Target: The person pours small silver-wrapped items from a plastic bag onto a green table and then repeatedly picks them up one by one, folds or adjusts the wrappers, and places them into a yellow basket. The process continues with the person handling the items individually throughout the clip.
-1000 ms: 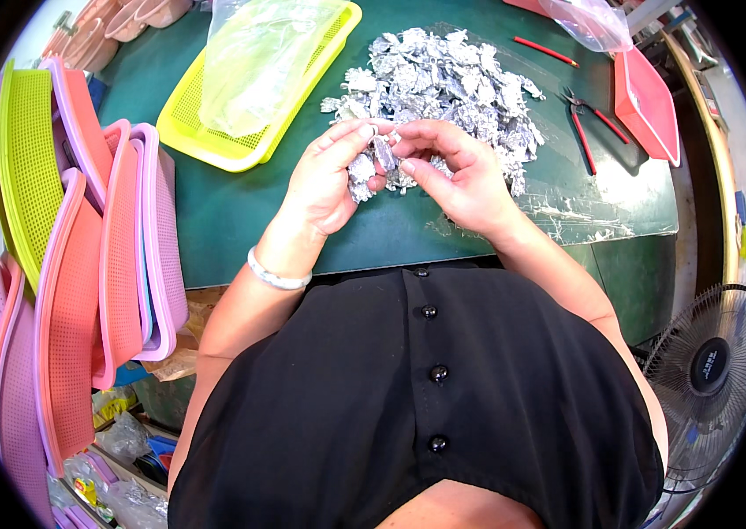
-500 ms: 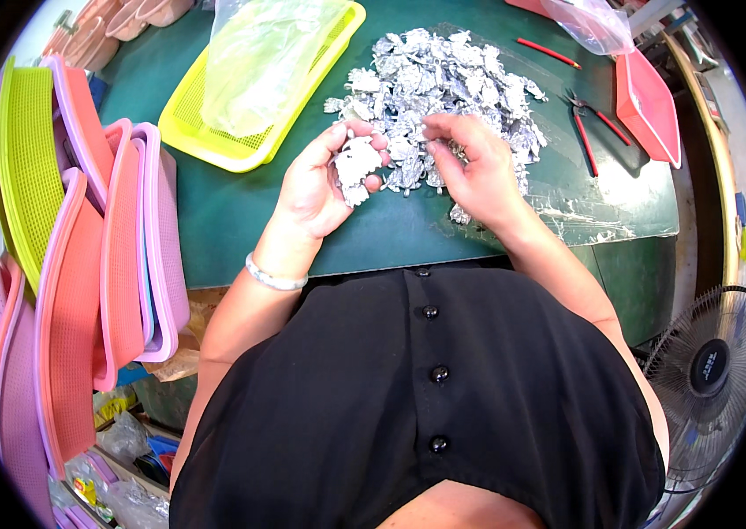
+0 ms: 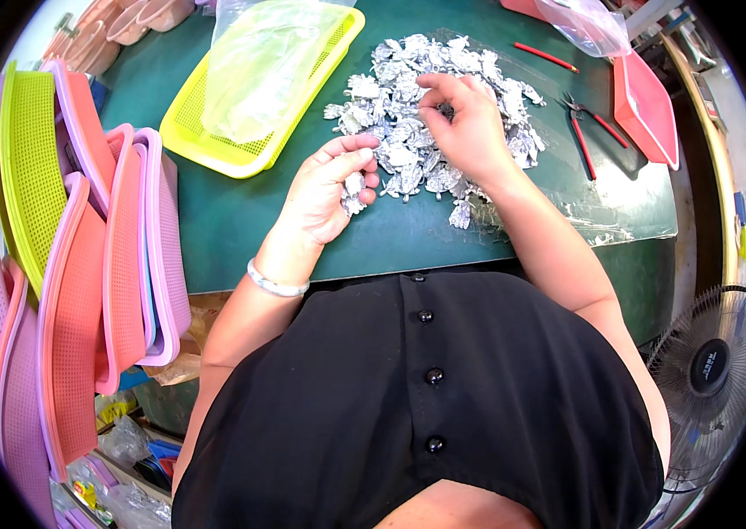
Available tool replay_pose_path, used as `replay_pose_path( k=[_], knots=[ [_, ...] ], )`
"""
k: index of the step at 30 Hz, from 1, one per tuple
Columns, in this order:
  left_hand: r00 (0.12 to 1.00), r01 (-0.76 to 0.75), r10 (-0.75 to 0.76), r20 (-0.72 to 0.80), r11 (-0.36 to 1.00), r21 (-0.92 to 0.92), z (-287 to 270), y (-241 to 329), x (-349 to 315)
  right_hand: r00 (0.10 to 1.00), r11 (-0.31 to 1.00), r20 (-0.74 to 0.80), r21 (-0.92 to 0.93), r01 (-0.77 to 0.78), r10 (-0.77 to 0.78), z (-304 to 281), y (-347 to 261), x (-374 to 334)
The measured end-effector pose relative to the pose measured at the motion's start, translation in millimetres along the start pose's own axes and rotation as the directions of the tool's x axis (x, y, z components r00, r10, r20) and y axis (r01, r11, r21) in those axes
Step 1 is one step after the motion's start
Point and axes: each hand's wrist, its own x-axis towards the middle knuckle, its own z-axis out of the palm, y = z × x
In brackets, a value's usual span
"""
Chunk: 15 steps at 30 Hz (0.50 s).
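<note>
A heap of small silver cast-metal pieces [image 3: 404, 157] with ragged outlines lies on the green table. My left hand [image 3: 324, 185] is at the heap's near left side, its fingers closed around a silver metal piece [image 3: 353, 194]. Most of that piece is hidden by the thumb and fingers; whether it is a single one cannot be seen. Over the middle of the heap hovers my right hand [image 3: 470, 123], thumb and fingertips bent and slightly apart, with nothing visible between them. One loose silver piece [image 3: 460, 213] lies at the heap's near edge, beside my right wrist.
A yellow-green basket [image 3: 258, 163] holding a clear plastic bag [image 3: 258, 88] stands left of the heap. Red-handled pliers [image 3: 581, 141], a red pencil [image 3: 545, 56] and a pink tray [image 3: 646, 110] lie right. Stacked baskets [image 3: 73, 335] crowd the left; a fan [image 3: 708, 370] stands lower right.
My right hand has moved up and farther over the heap. My left hand has closed and turned, covering more of the silver piece, which showed broadly in the palm before.
</note>
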Motion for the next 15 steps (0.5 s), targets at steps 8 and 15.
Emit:
replay_pose_path(
  k=[8,15],
  knots=[
    [0.996,-0.087,0.091,-0.019,0.983,0.165,34.4,4.8,6.7,0.871,0.515,0.276,0.718,-0.468,0.406,-22.6,-13.7,-2.7],
    [0.986,-0.153,0.165,-0.037,0.964,0.218,47.6,5.9,16.8,0.871,0.432,0.305,0.775,-0.462,0.385,-34.1,-22.1,-8.5]
  ],
)
